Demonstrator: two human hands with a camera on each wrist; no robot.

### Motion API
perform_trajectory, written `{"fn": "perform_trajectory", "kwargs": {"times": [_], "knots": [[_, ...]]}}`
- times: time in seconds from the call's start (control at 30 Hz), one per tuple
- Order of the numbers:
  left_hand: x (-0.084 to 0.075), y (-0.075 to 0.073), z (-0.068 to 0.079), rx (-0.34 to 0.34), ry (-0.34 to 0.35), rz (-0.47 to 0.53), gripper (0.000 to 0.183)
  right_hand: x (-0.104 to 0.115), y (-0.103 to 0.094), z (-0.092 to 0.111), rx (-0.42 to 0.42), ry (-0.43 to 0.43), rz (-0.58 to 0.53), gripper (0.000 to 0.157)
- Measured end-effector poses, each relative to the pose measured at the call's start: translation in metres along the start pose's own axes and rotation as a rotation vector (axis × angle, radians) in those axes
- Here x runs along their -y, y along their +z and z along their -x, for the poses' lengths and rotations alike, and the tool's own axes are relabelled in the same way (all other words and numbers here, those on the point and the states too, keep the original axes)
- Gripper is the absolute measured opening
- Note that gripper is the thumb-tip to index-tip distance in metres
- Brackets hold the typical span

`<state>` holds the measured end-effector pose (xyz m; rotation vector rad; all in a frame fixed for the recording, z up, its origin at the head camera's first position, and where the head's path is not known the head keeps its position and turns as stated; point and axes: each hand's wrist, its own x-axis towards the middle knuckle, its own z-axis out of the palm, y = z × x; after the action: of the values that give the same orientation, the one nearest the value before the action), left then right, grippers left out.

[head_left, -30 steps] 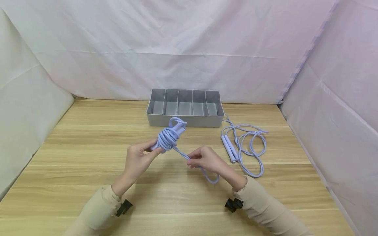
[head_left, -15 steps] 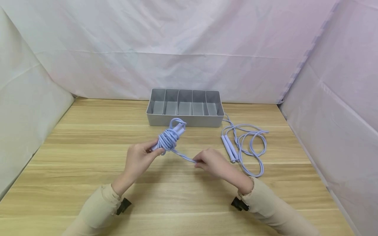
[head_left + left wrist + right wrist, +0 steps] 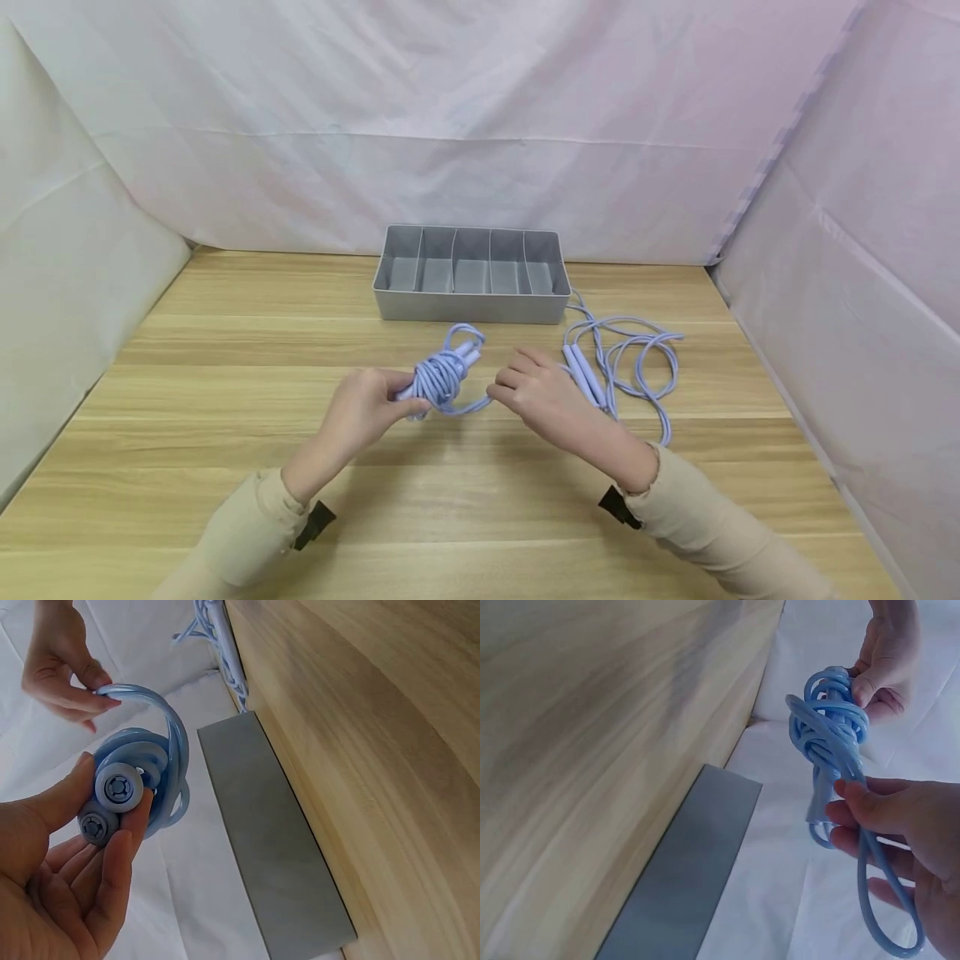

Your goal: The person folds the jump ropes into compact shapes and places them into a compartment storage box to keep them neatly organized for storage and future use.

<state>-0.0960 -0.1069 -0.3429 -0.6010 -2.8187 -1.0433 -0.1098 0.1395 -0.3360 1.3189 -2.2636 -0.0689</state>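
My left hand grips the ends of two pale blue handles of a jump rope, whose cord is wound in several turns around them. In the left wrist view the round handle ends show between thumb and fingers. To the right, my right hand pinches the doubled cord that runs from the bundle. A loop of free cord hangs past its fingers in the right wrist view. The bundle is held above the table, tilted, with a small loop standing out at its far end.
Behind the hands stands a grey box with several compartments. A second pale blue jump rope lies loosely coiled on the wooden table, right of the box, partly behind my right hand. White cloth hangs around the table.
The wound bundle has come lower and slightly right in my left hand. My right hand first moved right, drawing the cord out, then turned over and rose a little.
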Motion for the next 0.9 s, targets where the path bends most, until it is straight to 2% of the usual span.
{"fn": "perform_trajectory", "kwargs": {"times": [0.13,0.2,0.33,0.53,0.7,0.9], "knots": [[-0.004,-0.001,0.0,0.035,-0.012,-0.013,0.011,-0.002,-0.003,-0.005,-0.086,-0.094,0.054,0.014],[-0.007,-0.001,-0.001,0.07,-0.012,-0.025,0.013,-0.002,-0.005,-0.008,-0.101,-0.132,0.07,0.015],[-0.01,-0.001,-0.001,0.138,0.012,-0.04,0.016,-0.002,-0.01,-0.014,-0.082,-0.176,0.057,0.017],[-0.015,-0.001,-0.001,0.206,0.103,-0.086,0.023,-0.004,-0.015,-0.021,-0.053,-0.208,0.015,0.017],[-0.021,-0.001,-0.002,0.254,0.19,-0.159,0.029,-0.005,-0.013,-0.023,-0.054,-0.218,-0.065,0.017],[-0.017,-0.001,-0.005,0.363,0.308,-0.117,0.023,-0.004,-0.011,-0.025,-0.02,-0.218,-0.259,0.018]]}}
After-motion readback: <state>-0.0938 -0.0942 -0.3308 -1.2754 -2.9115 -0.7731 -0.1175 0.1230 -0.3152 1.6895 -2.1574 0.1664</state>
